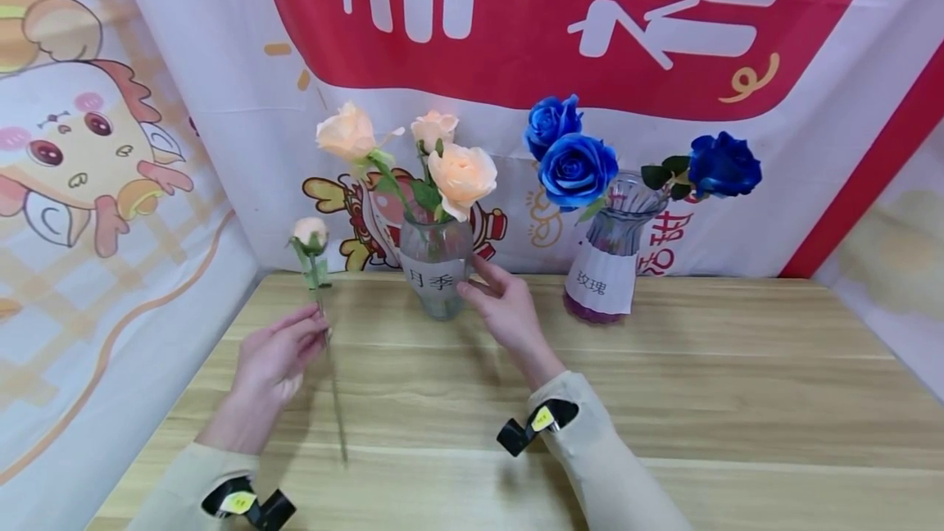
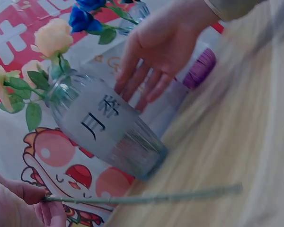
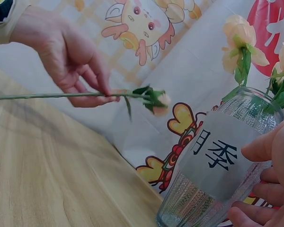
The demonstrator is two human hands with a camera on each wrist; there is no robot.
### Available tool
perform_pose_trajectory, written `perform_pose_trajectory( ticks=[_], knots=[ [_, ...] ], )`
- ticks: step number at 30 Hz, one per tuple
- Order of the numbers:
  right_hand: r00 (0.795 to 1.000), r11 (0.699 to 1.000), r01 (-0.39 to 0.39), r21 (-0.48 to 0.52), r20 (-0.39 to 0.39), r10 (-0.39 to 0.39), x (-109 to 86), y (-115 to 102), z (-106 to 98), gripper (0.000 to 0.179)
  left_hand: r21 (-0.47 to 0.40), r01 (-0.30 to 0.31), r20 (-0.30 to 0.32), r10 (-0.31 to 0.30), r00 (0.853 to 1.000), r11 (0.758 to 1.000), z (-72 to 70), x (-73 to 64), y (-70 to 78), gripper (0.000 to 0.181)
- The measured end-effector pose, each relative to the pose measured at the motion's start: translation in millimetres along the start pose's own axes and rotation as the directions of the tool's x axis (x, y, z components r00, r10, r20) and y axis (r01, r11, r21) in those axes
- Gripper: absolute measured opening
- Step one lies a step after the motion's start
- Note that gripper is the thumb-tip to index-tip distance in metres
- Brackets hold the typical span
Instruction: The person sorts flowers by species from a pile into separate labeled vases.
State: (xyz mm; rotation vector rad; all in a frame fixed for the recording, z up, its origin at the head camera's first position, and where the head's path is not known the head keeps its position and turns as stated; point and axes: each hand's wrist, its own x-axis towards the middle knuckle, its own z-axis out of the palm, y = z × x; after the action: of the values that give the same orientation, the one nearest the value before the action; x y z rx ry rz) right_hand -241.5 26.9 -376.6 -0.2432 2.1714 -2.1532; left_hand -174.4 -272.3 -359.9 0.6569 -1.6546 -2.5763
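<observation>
Left hand (image 1: 274, 359) pinches one peach rosebud (image 1: 310, 233) by its stem, left of the clear vase (image 1: 437, 273); right hand (image 1: 505, 306) rests straight fingers on that vase. Three peach roses there, three blue in the second vase (image 1: 608, 256) on the desk (image 1: 737, 400). Left wrist: stem (image 2: 146, 197) long, so steady the vase. Right wrist: aim stem end first.

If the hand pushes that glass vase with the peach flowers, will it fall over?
The clear vase looks fairly steady: its base is wide. But the three peach roses stand tall above the rim, so a hard push up high might tip it. It appears to be ribbed glass, so likely breakable. The right hand rests against it.
</observation>
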Motion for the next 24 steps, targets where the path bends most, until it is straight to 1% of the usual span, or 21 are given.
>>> perform_pose_trajectory(
  ticks=[2,4,6,9,13,19,21,24],
  knots=[
    [1.000,1.000,0.009,0.000,0.000,-0.009,-0.2,0,0,0.062,-0.087,0.013,0.006,-0.012,1.000,0.996,7.1,-1.7,7.1,0.034],
    [1.000,1.000,0.018,0.001,0.000,-0.018,-0.5,1,-1,0.062,-0.158,0.007,0.004,-0.006,1.000,0.987,15.1,-2.9,12.8,0.032],
    [1.000,1.000,0.022,0.003,-0.002,-0.022,-0.6,1,-1,0.062,-0.214,-0.014,-0.016,0.010,1.000,0.977,23.9,-3.5,17.0,0.032],
    [1.000,1.000,0.023,0.004,-0.003,-0.023,-0.5,1,-1,0.062,-0.299,-0.073,-0.062,0.057,0.996,0.951,37.8,-2.5,21.7,0.033],
    [1.000,1.000,0.023,0.009,-0.003,-0.023,-0.2,1,-1,0.062,-0.412,-0.149,-0.109,0.114,0.988,0.899,53.8,-1.7,27.7,0.031],
    [1.000,1.000,0.014,0.010,-0.001,-0.014,0.0,1,-1,0.062,-0.529,-0.242,-0.170,0.178,0.969,0.813,70.5,-2.0,36.9,0.024],
    [1.000,1.000,0.017,0.008,0.002,-0.017,0.2,1,-1,0.061,-0.557,-0.260,-0.175,0.195,0.965,0.789,74.3,-2.1,40.4,0.022],
    [1.000,1.000,0.022,0.004,0.006,-0.022,0.3,1,0,0.061,-0.595,-0.267,-0.168,0.208,0.964,0.758,78.9,-2.7,45.7,0.021]
  ],
)
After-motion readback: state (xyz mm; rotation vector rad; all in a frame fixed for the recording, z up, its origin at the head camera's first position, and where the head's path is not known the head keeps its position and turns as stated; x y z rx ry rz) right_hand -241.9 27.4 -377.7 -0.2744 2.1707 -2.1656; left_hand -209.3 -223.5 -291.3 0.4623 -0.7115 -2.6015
